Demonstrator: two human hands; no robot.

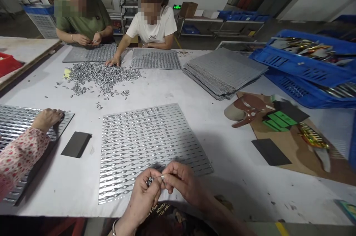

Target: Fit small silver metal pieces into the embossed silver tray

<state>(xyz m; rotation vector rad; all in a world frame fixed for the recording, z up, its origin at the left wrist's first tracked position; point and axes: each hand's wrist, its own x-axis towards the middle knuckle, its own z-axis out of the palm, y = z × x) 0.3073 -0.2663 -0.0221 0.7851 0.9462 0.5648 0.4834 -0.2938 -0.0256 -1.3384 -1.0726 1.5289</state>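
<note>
A silver slotted tray (pixel 144 143) full of small oval metal pieces lies on the white table (pixel 217 125) right in front of me. My left hand (pixel 143 193) is cupped over its near edge and holds several small metal pieces. My right hand (pixel 180 182) meets it, pinching one small metal piece (pixel 162 178) between thumb and forefinger. Both hands hover just above the tray's front edge.
A heap of loose metal pieces (pixel 102 76) lies at the far left, and a stack of spare trays (pixel 222 71) sits at the far right. Blue crates (pixel 306 65) line the right edge. Two people work across the table. A person's floral-sleeved hand (pixel 47 117) rests on another tray. Dark pads (pixel 76 144) lie nearby.
</note>
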